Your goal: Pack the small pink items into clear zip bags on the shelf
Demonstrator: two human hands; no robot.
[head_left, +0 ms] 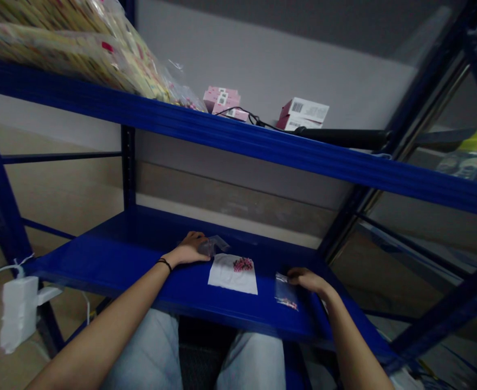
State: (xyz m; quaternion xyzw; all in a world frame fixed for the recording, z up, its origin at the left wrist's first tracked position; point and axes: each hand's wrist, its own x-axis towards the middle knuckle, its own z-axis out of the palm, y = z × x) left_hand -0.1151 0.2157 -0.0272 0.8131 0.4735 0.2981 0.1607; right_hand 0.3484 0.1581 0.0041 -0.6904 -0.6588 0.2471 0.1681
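Note:
My left hand (190, 248), with a dark band at the wrist, is low over the blue shelf board, its fingers curled on a crumpled clear plastic bag (218, 244). To the right lies a white sheet of paper (226, 276), bearing a small heap of pink and dark beads (243, 264). My right hand (303, 278) grips the upper right corner of a small clear bag (282, 284). Pink and pale bits, which look like beads, have gathered at that bag's bottom. The fingertips of both hands are partly hidden.
A blue shelf beam (222, 132) crosses above my hands. On the upper shelf are large plastic-wrapped bundles (71, 54), pink boxes (224, 100), more boxes (305, 111) and a black tube (344, 138). A white power strip (19, 311) hangs by the left post.

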